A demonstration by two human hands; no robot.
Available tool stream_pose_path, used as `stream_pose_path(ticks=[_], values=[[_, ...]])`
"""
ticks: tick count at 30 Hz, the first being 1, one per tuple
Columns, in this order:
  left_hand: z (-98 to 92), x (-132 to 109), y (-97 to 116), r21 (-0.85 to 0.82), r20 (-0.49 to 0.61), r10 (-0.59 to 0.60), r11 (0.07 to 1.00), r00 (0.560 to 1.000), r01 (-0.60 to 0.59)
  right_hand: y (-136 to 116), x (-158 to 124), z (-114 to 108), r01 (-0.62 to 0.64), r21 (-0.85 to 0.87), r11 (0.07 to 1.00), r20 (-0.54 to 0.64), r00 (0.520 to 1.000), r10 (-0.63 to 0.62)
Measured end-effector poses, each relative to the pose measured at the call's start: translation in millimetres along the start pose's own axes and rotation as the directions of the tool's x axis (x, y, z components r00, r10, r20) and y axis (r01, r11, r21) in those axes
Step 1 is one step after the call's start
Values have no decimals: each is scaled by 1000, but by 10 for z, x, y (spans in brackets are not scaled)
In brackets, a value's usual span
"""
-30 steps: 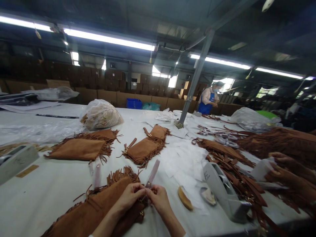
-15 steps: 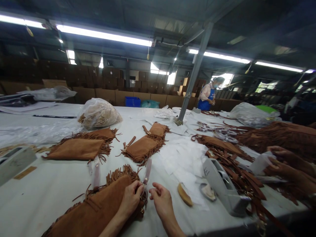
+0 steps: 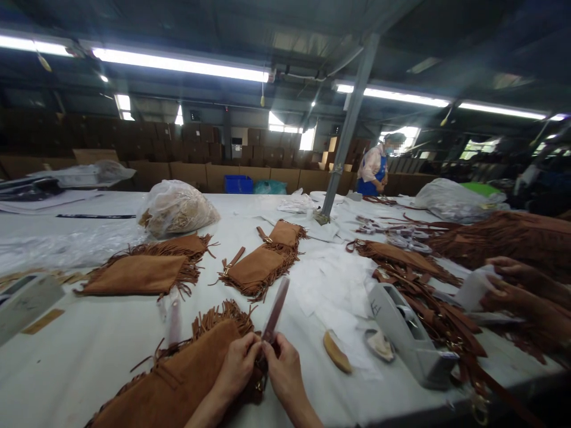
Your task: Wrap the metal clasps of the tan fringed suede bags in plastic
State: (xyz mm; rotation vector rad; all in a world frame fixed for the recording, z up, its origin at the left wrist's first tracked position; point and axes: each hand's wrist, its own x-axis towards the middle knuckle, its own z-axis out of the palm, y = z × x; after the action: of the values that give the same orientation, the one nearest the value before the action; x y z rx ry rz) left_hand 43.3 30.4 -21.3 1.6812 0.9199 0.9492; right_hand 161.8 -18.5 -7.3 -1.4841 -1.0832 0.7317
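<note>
At the front of the table lies a brown suede bag (image 3: 178,371) with fringe along its edges. A brown strap (image 3: 276,309), its upper part in clear wrapping, stands up at the bag's right end. My left hand (image 3: 238,362) pinches the strap's lower end from the left. My right hand (image 3: 285,365) is closed on the same spot, its thumb and fingers meeting the left hand's. The fingers hide the strap's join to the bag. Just left of the bag's fringe, another wrapped strap piece (image 3: 173,321) lies on the table.
Fringed bags (image 3: 138,274) lie farther back. A grey tape dispenser (image 3: 408,336), a yellow curved piece (image 3: 336,352) and a tape roll (image 3: 379,345) are on the right. A co-worker's hands (image 3: 513,285) hold white material there. A metal post (image 3: 350,131) rises from the table.
My right hand has moved left from beside the strap and closed on it next to my left hand. The strap now stands taller and leans right.
</note>
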Motion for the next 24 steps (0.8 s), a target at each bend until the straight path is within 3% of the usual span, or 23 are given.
stream_pose_path(ticks=[3,6,9,11,13,15,20,22,24], values=[[-7,9,0,-35,0,-20,999,1000,20,-27,-51,15,90,-117,989,-37,995,-95],[-14,11,-6,-40,6,-25,999,1000,25,-33,-63,20,109,-119,987,-33,993,-113],[-17,15,-46,-110,-9,-68,992,998,66,-37,-33,14,60,-21,998,-2,998,-60],[-17,24,-81,-212,-7,-131,969,991,127,-44,1,18,2,141,990,55,998,-10],[-16,38,-106,-324,38,-175,929,984,177,-48,36,32,-94,357,929,149,988,42],[-16,53,-105,-427,108,-163,883,981,194,-40,61,57,-215,542,812,246,965,92],[-46,56,7,-577,278,-110,775,954,257,-15,98,159,-421,719,553,333,907,258],[-79,50,71,-607,306,-110,743,946,283,-63,127,205,-438,729,526,327,898,295],[-133,52,123,-635,315,-114,712,942,299,-160,181,222,-435,693,574,328,900,286]])
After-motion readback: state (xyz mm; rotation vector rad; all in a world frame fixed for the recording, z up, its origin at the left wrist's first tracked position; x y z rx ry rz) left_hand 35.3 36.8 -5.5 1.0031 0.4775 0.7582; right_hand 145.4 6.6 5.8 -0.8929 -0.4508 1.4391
